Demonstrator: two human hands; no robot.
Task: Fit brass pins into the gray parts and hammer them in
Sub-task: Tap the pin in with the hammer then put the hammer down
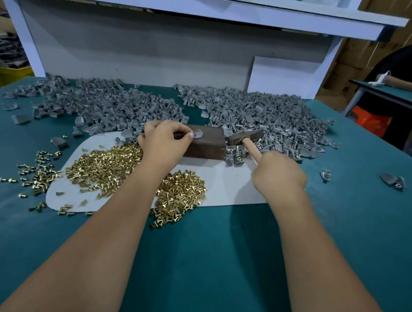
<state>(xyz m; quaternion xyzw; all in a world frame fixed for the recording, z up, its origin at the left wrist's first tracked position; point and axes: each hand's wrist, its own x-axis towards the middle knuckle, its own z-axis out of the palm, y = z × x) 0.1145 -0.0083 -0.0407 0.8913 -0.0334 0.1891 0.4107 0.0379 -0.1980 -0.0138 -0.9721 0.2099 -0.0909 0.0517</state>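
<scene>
Brass pins point(119, 166) lie heaped on a pale mat point(227, 185) at the near left of the teal bench point(207, 262), with more scattered off the mat's left edge; a dark brown block point(208, 144) stands on the mat just behind them. On top of the block sits one gray part point(198, 134) with a brass pin standing in it; the left hand point(164, 142) reaches over the pins and pinches this part at its edge, its grip narrow, thumb and forefinger closed on it. The right hand point(278, 173) has its grip wrapped round the wooden handle of a hammer point(244, 137); the hammer's dark head hangs just beside the block's right end, near the part but apart from it. Two large heaps of gray parts point(261, 113) spread across the far side of the bench, behind the block.
</scene>
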